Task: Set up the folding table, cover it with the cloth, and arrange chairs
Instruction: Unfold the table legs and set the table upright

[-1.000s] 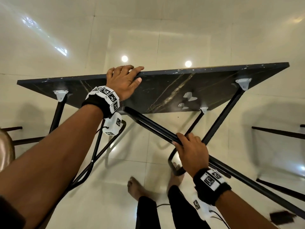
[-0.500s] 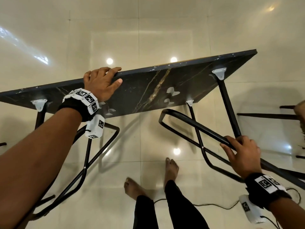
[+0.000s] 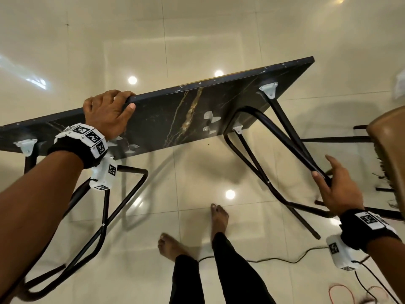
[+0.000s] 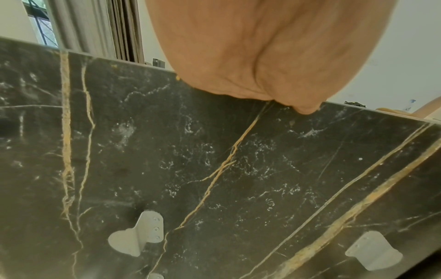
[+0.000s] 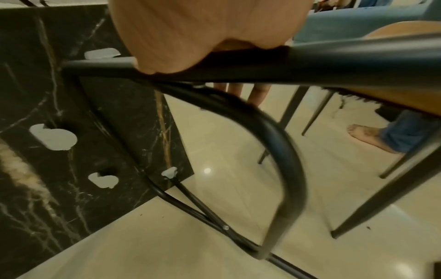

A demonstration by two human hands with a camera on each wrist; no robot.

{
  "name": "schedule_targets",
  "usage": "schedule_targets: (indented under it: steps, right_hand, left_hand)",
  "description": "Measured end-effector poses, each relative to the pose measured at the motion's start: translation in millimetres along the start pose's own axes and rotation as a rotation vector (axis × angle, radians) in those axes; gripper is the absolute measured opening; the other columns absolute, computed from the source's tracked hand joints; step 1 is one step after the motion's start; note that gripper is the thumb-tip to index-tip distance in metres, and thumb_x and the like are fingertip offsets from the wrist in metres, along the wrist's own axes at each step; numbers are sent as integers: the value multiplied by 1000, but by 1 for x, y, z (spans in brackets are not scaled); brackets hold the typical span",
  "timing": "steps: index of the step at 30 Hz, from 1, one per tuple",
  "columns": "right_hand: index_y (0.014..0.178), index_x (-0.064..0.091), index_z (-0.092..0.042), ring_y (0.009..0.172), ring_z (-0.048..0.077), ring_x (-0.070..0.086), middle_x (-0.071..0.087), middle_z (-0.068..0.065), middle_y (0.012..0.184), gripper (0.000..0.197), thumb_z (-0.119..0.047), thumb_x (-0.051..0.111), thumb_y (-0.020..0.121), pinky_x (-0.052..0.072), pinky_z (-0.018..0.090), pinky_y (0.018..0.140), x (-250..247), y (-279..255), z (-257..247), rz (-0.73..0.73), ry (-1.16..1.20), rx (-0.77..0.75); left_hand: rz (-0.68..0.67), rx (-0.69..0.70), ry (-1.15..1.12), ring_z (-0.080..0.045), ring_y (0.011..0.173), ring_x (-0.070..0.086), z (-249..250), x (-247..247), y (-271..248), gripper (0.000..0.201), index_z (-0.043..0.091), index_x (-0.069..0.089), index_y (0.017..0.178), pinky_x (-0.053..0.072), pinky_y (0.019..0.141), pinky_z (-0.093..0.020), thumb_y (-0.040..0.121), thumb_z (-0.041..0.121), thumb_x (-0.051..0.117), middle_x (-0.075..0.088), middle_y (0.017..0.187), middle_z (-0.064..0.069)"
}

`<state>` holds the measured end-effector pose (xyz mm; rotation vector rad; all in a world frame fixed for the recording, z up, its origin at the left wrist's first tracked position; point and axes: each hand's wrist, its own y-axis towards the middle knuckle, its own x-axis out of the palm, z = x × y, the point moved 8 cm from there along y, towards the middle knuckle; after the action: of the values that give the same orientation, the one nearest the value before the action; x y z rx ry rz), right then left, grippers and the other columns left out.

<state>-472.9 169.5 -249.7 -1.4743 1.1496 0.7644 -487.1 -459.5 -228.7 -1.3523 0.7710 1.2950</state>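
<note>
**Desk:** Where does the set-up stand?

**Operator:** Early, by my reading. The folding table [image 3: 188, 115] is on its edge on the tiled floor [image 3: 197, 29], its dark marble-patterned underside turned toward me. My left hand [image 3: 107, 113] grips the top edge, fingers curled over it and thumb pressed on the underside. My right hand [image 3: 337, 189] holds the right leg frame [image 3: 282, 137], swung out from the board; the thumb lies along the tube and, in the right wrist view, fingertips show beyond it, so I judge the hand wrapped loosely round it. The left leg frame [image 3: 105, 216] is also out from the board. I cannot tell whether either frame is locked.

**Desk:** What is left?

**Operator:** Nearly everything: seating the legs, turning the table upright, the cloth, the chairs. I see no cloth for certain; a pale thing at the far right edge is too cut off to name.

**Desk:** Anything in the way?

**Operator:** A brown chair [image 3: 390, 154] stands just beside my right hand, close to where the leg frame reaches. A cable [image 3: 274, 260] trails on the floor near my bare feet [image 3: 219, 218], and a red wire loop [image 3: 341, 295] lies lower right. The right wrist view shows another person's foot [image 5: 365, 136] beyond the chair.
</note>
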Motion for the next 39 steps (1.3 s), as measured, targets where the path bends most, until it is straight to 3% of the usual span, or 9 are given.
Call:
schedule_targets:
  steps: [3, 5, 9, 11, 13, 16, 23, 27, 39]
  right_hand:
    - [149, 27, -31, 71, 26, 63, 66, 0, 85, 89, -85, 27, 79, 53, 41, 67, -6, -23, 39, -117, -30, 69]
    - [144, 29, -34, 66, 24, 63, 66, -5, 77, 90, -89, 24, 73, 51, 39, 61, -6, -51, 71, -175, -82, 126]
    - [122, 48, -30, 63, 32, 59, 66, 2, 70, 91, -96, 20, 66, 51, 44, 64, -11, -105, 132, -82, -14, 331]
    - [105, 58, -23, 65, 35, 58, 65, 6, 70, 97, -100, 15, 66, 50, 44, 64, -7, -118, 143, -50, 33, 339]
    - [87, 61, -19, 63, 34, 58, 66, 5, 67, 94, -97, 12, 70, 50, 42, 61, -4, -122, 142, -17, 37, 327]
    - [81, 61, -20, 62, 35, 59, 66, 5, 65, 85, -90, 14, 78, 51, 40, 60, -6, -119, 133, 19, -23, 343]
    - [76, 62, -19, 52, 29, 43, 54, 6, 55, 71, -80, 26, 83, 41, 33, 55, -9, -125, 113, 78, -73, 321]
    - [72, 60, -17, 45, 33, 53, 39, 1, 45, 67, -76, 31, 84, 39, 30, 52, -3, -138, 79, 92, -96, 262]
    - [69, 55, -22, 45, 26, 43, 45, -2, 44, 69, -83, 24, 82, 38, 28, 52, 17, -166, 44, 83, -99, 339]
  left_hand:
    - [-7, -2, 8, -38, 133, 38, 0, -1, 3, 53, 36, 39, 138, 18, 109, -58, 94, 59, 20, 44, 145, -9]
    - [-5, -10, 10, -38, 132, 39, 2, -3, 2, 53, 35, 40, 137, 18, 109, -58, 94, 59, 21, 45, 143, -10]
    - [-1, -22, 23, -41, 130, 39, 5, -6, -3, 49, 33, 40, 136, 17, 109, -60, 95, 56, 26, 44, 142, -14]
    - [-11, -32, 34, -43, 129, 39, 8, -6, -5, 50, 33, 40, 136, 18, 109, -60, 95, 58, 27, 44, 142, -16]
    - [-12, -39, 62, -47, 123, 45, 10, -8, -3, 57, 30, 43, 133, 25, 105, -63, 91, 63, 26, 48, 136, -21]
    - [-10, -67, 80, -51, 116, 50, 10, -12, 3, 68, 25, 48, 130, 35, 98, -66, 86, 71, 24, 52, 129, -25]
    - [28, -91, 63, -55, 114, 48, 5, -11, 12, 64, 23, 48, 127, 35, 99, -69, 88, 69, 28, 50, 127, -29]
    - [-1, -118, 55, -55, 116, 46, 2, -13, 19, 59, 22, 47, 129, 33, 102, -66, 91, 64, 30, 49, 129, -30]
    - [19, -85, 56, -50, 119, 46, 4, -13, 17, 55, 23, 48, 129, 29, 103, -62, 94, 62, 31, 52, 129, -25]
